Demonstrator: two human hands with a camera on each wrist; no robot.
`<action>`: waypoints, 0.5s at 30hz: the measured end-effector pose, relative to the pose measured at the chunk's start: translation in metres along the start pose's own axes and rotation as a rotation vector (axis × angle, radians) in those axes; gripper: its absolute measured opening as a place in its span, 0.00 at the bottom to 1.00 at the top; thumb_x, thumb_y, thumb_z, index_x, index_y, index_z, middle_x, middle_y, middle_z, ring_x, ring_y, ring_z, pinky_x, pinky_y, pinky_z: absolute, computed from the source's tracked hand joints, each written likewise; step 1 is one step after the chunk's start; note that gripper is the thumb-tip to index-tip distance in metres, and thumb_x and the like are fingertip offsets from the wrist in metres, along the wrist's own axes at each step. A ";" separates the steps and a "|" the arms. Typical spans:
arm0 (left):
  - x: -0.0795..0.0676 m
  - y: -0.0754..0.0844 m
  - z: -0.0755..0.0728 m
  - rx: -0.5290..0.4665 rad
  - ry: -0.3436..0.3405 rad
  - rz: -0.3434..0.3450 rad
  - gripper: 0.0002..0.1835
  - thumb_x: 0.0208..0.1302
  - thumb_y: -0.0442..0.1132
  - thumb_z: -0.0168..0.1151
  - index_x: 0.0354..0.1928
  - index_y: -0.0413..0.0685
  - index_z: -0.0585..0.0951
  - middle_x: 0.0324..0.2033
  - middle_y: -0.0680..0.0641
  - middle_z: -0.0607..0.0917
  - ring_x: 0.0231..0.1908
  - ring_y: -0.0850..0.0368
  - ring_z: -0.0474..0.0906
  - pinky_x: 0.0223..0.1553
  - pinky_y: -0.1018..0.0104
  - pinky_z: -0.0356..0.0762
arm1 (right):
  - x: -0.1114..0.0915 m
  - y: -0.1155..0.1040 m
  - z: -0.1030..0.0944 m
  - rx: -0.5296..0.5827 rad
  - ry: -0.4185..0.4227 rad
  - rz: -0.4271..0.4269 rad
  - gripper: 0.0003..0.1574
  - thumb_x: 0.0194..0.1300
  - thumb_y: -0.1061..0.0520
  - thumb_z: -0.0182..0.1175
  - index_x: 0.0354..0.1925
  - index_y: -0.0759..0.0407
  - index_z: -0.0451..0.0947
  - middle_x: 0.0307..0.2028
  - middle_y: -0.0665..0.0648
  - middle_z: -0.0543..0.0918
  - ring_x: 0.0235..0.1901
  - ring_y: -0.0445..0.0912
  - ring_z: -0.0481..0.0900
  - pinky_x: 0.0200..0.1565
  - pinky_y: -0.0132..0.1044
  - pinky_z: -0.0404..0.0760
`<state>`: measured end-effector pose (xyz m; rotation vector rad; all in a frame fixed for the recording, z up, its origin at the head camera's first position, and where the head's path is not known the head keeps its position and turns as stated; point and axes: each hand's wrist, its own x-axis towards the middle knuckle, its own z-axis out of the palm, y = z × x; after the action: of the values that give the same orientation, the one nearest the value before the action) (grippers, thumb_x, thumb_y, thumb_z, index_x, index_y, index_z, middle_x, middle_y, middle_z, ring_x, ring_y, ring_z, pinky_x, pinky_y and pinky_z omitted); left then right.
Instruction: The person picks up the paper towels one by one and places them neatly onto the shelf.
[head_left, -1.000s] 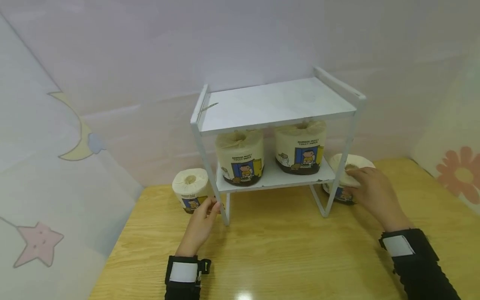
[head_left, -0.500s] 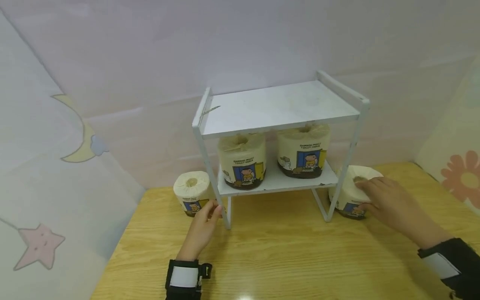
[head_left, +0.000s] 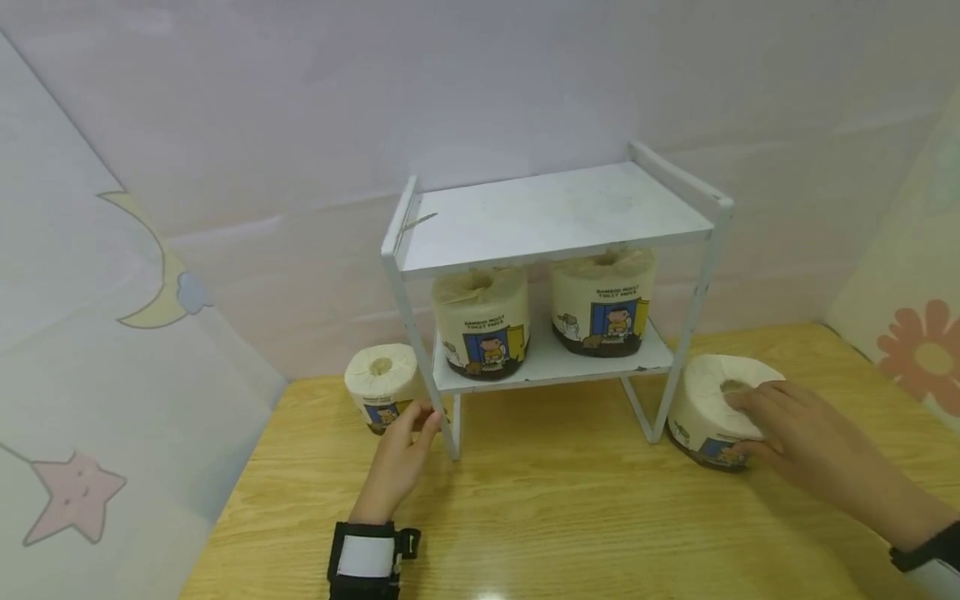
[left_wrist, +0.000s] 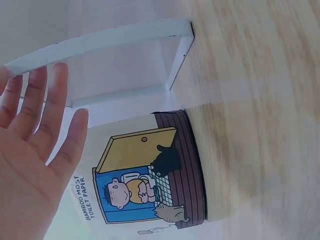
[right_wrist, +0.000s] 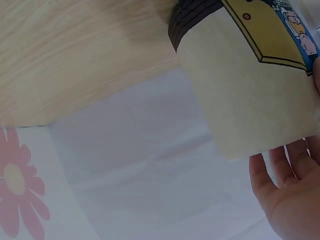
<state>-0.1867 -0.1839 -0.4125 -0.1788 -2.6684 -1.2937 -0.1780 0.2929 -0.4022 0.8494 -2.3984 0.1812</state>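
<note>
The left hand (head_left: 397, 467) pinches the near left leg of a white two-tier rack (head_left: 555, 212). Right of it, the right hand (head_left: 813, 442) grips a wrapped toilet paper roll (head_left: 701, 412), fingers over its top, thumb against its near side.

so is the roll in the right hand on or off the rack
Off: the roll, pinched in the right hand, is outside the rack, beside its right leg. Whether it touches the table, I cannot tell.
</note>
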 end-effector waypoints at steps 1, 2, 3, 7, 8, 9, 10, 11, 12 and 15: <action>0.000 0.000 0.000 -0.005 -0.002 -0.002 0.24 0.66 0.62 0.44 0.48 0.52 0.77 0.43 0.48 0.85 0.49 0.53 0.77 0.50 0.42 0.76 | -0.001 -0.001 -0.001 0.001 0.006 -0.010 0.38 0.27 0.52 0.74 0.43 0.61 0.78 0.33 0.54 0.83 0.37 0.52 0.78 0.37 0.51 0.80; 0.000 0.000 0.000 -0.007 -0.004 -0.005 0.25 0.66 0.62 0.44 0.48 0.52 0.77 0.43 0.49 0.85 0.49 0.53 0.77 0.51 0.43 0.76 | -0.003 -0.002 -0.002 0.000 0.013 -0.023 0.37 0.28 0.50 0.73 0.43 0.60 0.79 0.33 0.53 0.84 0.37 0.51 0.78 0.37 0.50 0.80; 0.000 0.000 0.000 -0.008 -0.005 -0.006 0.25 0.66 0.62 0.44 0.48 0.52 0.77 0.43 0.49 0.85 0.50 0.53 0.77 0.51 0.43 0.76 | -0.003 -0.003 -0.003 -0.004 0.021 -0.040 0.36 0.30 0.48 0.72 0.42 0.59 0.80 0.33 0.52 0.84 0.37 0.49 0.78 0.37 0.49 0.80; 0.000 0.003 0.001 0.005 0.001 -0.005 0.22 0.66 0.61 0.45 0.46 0.54 0.78 0.42 0.49 0.86 0.49 0.53 0.77 0.51 0.42 0.76 | -0.006 -0.008 -0.007 -0.017 0.042 -0.087 0.33 0.38 0.38 0.67 0.41 0.56 0.82 0.34 0.49 0.85 0.37 0.44 0.79 0.38 0.44 0.80; 0.000 0.003 0.001 0.010 0.002 -0.002 0.21 0.67 0.60 0.46 0.45 0.53 0.78 0.41 0.49 0.86 0.49 0.52 0.77 0.51 0.41 0.76 | -0.006 -0.010 -0.008 -0.017 0.041 -0.090 0.32 0.39 0.37 0.67 0.40 0.55 0.82 0.34 0.49 0.85 0.37 0.44 0.79 0.38 0.44 0.80; 0.000 0.004 0.001 0.014 0.003 0.001 0.20 0.67 0.59 0.46 0.45 0.54 0.78 0.41 0.48 0.86 0.49 0.52 0.77 0.50 0.41 0.76 | -0.007 -0.012 -0.009 -0.018 0.038 -0.091 0.32 0.41 0.36 0.66 0.40 0.55 0.82 0.34 0.48 0.85 0.37 0.44 0.79 0.39 0.44 0.80; 0.000 0.004 0.001 0.019 0.003 0.003 0.20 0.67 0.59 0.46 0.44 0.53 0.78 0.40 0.48 0.86 0.48 0.53 0.78 0.50 0.42 0.76 | -0.008 -0.015 -0.009 -0.016 0.037 -0.089 0.32 0.41 0.34 0.65 0.39 0.54 0.82 0.34 0.47 0.84 0.37 0.44 0.79 0.39 0.44 0.79; 0.000 0.004 0.001 0.022 0.004 0.006 0.19 0.67 0.58 0.46 0.44 0.53 0.78 0.40 0.48 0.86 0.48 0.53 0.78 0.50 0.42 0.76 | -0.009 -0.017 -0.010 -0.016 0.036 -0.087 0.32 0.42 0.33 0.64 0.39 0.54 0.82 0.34 0.47 0.84 0.37 0.45 0.79 0.39 0.44 0.79; 0.000 0.004 0.002 0.025 0.004 0.008 0.19 0.68 0.58 0.46 0.44 0.53 0.78 0.40 0.48 0.86 0.48 0.53 0.78 0.50 0.42 0.76 | -0.009 -0.019 -0.011 -0.015 0.038 -0.088 0.32 0.45 0.32 0.62 0.38 0.54 0.82 0.34 0.47 0.84 0.37 0.45 0.79 0.39 0.44 0.79; 0.000 0.005 0.002 0.030 0.007 0.017 0.19 0.68 0.58 0.46 0.42 0.53 0.77 0.40 0.48 0.86 0.47 0.53 0.78 0.49 0.44 0.77 | -0.012 -0.027 -0.011 -0.015 0.038 -0.076 0.34 0.51 0.27 0.53 0.37 0.52 0.81 0.34 0.44 0.83 0.37 0.44 0.78 0.40 0.41 0.77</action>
<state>-0.1863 -0.1793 -0.4102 -0.1929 -2.6729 -1.2464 -0.1485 0.2816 -0.4013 0.9210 -2.3254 0.1484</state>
